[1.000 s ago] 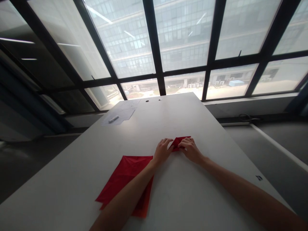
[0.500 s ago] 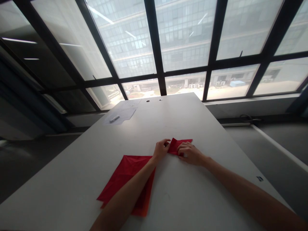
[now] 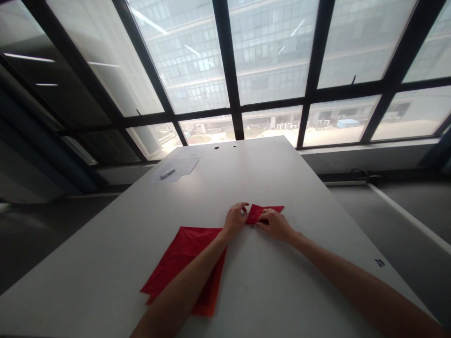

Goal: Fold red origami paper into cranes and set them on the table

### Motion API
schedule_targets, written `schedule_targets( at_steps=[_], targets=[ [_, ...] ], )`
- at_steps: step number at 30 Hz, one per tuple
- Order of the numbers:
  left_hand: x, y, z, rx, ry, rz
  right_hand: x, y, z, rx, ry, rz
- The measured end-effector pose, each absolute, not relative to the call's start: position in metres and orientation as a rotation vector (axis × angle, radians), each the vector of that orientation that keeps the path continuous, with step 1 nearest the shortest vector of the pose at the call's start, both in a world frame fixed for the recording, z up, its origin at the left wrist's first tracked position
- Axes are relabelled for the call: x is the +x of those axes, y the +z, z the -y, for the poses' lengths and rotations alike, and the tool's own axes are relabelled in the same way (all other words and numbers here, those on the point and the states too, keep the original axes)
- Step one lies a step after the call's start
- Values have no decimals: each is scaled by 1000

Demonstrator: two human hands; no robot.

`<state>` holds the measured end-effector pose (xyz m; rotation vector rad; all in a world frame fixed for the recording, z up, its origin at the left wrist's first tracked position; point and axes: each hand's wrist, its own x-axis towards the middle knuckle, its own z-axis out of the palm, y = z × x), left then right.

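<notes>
A small folded piece of red paper (image 3: 255, 214) lies on the white table between my hands, a pointed end sticking out to the right. My left hand (image 3: 235, 219) curls at its left edge, thumb and fingertips against the paper, with a gap showing between thumb and index finger. Over the paper's lower right part, my right hand (image 3: 276, 226) has bent fingers pressed on it, thumb close to the near edge; the fingers hide part of the paper. Beneath my left forearm sits a stack of larger red sheets (image 3: 183, 249), with an orange-red edge at the near side.
White papers (image 3: 183, 168) lie at the table's far left, with a whitish marker-like stick (image 3: 167, 173) on them. Two small dark spots show near the far edge. A dark mark (image 3: 379, 263) is by the table's right edge. Large windows (image 3: 268, 51) stand beyond.
My right hand has shifted slightly left along the near edge of the small red paper. The paper's upper left part looks lower and flatter. My left hand stays nearly in place.
</notes>
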<state>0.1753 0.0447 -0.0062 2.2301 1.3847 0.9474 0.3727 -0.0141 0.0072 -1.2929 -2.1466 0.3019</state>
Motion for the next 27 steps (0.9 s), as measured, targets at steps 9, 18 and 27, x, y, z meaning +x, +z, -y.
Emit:
schedule_targets(
  at_steps=[9,18,27],
  targets=[
    [177,-4,-45,2107,988,-1399,370,12,22,-1318,94,2286],
    [179,5,-41,1905,1208,-1392,371,22,25,-1378,-87,2373],
    [182,6,-35,2487,990,-1188,379,20,22,-1442,-121,2316]
  ],
)
